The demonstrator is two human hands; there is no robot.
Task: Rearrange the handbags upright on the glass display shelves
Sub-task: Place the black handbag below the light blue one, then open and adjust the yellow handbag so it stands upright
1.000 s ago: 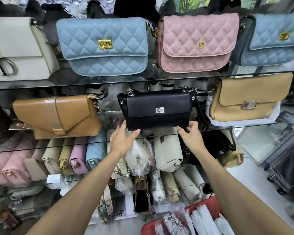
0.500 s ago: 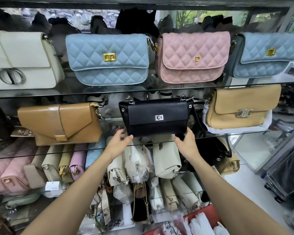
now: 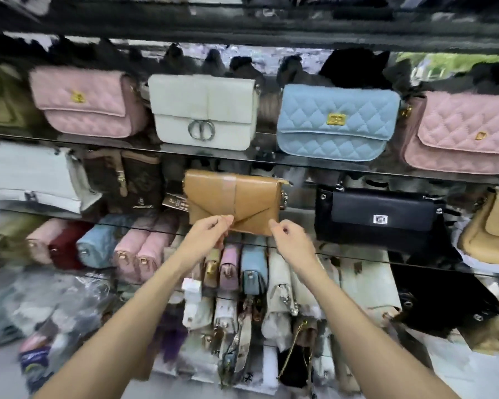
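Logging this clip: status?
Left hand pinching tan envelope bag at its lower edge. Right hand at its corner, contact unclear. Black bag upright alongside.

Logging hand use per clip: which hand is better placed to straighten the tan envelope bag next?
Left, probably. The left hand is already pinching the tan envelope bag at its bottom edge near the flap tip. The right hand hovers by the lower right corner, fingers curled, apparently not gripping.

Dark frame bar [image 3: 242, 33] overhead — daylight and green foliage [image 3: 444, 63] upper right.
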